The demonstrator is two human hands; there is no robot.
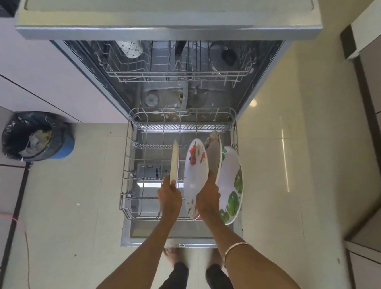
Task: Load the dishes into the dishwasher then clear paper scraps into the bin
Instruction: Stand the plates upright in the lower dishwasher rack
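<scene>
White wire forms the pulled-out lower rack (129,161) of an open dishwasher (262,86), above which a person stands with both arms reaching down. The left hand (170,197) pinches the near edge of a small white plate (175,160), held on edge over the rack's middle. The right hand (208,198) grips a grey dish (214,156), its fingers curled round the rim between two upright plates: a red-flowered plate (194,175) to its left and a green-leafed plate (231,183) at the rack's right side. The upper rack (177,73), deeper in the machine, carries a patterned cup (129,48). On the tiled floor (275,175) well to the left stands a blue bin (37,137) lined with a black bag and holding scraps.
</scene>
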